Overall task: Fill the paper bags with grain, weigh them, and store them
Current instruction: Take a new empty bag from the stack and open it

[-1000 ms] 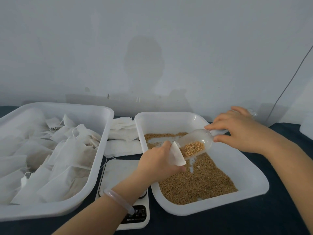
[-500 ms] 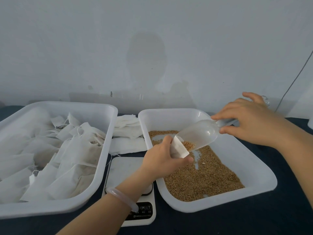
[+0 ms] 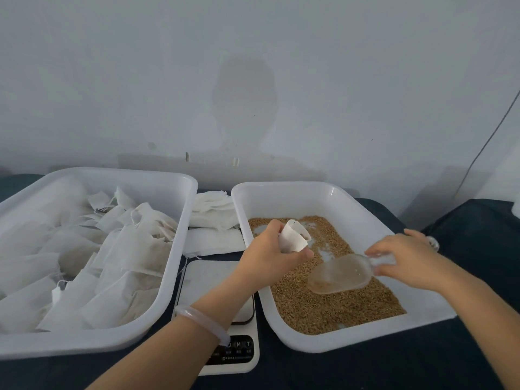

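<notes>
White digital scale (image 3: 209,280) stands nearest on the dark tabletop (image 3: 394,370). Left hand (image 3: 268,258) pinches a small white paper bag (image 3: 292,240) over brown grain (image 3: 332,308) in a white rectangular plastic tub (image 3: 284,199). Right hand (image 3: 408,260) grips a clear plastic scoop (image 3: 337,274), its bowl low on the grain. Larger white tub (image 3: 84,344) of filled bags (image 3: 135,249) sits left, with flat empty bags (image 3: 213,218) stacked beyond the scale.

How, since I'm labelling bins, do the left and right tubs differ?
The left tub holds white paper bags; the right tub holds loose brown grain. The left tub is heaped; the right tub's grain lies shallow, with bare patches. Both are white rectangular plastic.
</notes>
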### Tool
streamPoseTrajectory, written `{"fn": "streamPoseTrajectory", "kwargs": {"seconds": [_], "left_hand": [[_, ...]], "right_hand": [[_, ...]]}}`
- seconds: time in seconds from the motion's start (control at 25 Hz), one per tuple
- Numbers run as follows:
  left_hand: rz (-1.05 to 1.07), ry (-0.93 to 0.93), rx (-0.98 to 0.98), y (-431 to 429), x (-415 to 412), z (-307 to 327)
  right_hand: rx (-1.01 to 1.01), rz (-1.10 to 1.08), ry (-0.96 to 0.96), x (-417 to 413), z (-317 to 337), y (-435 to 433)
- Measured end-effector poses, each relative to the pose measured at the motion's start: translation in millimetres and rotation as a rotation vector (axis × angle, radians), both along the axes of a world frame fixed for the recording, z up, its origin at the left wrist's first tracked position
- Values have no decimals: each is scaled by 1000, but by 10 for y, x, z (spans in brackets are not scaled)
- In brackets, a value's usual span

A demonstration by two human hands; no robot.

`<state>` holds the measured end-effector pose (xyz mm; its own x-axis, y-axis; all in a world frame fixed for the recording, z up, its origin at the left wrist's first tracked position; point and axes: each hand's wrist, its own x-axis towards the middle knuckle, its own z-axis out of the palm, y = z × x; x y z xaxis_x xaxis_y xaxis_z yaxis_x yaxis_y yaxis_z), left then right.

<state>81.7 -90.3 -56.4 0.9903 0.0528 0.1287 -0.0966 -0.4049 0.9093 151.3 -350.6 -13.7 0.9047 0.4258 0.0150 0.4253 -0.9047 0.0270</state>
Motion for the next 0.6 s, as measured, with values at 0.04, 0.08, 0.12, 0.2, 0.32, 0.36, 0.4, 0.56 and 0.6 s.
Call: {"fn": "streamPoseTrajectory", "kwargs": {"seconds": [0.04, 0.08, 0.12, 0.2, 0.32, 0.36, 0.4, 0.56, 0.6], "left_hand": [[-11, -8, 24, 0, 12, 11], [-18, -19, 49, 2, 26, 29], [-22, -29, 64, 3, 37, 51], [-31, -33, 50, 0, 63, 76], [-36, -41, 7, -18, 42, 36], [-30, -53, 18, -23, 27, 15], [-25, -64, 34, -23, 13, -2], [-39, -69, 88, -19, 4, -12], [-44, -57, 92, -23, 5, -8]], "right_hand": [[-26, 8, 0, 13, -46, -5], [-41, 16, -3, 24, -87, -9], [-39, 36, 3, 24, -132, 4], [-7, 97, 81, -13, -238, 69], [70, 137, 218, -89, -354, 139], [118, 139, 234, -105, -349, 123], [171, 137, 253, -121, -322, 86], [361, 70, 242, -184, -4, -105], [409, 43, 216, -185, 117, -151]]}}
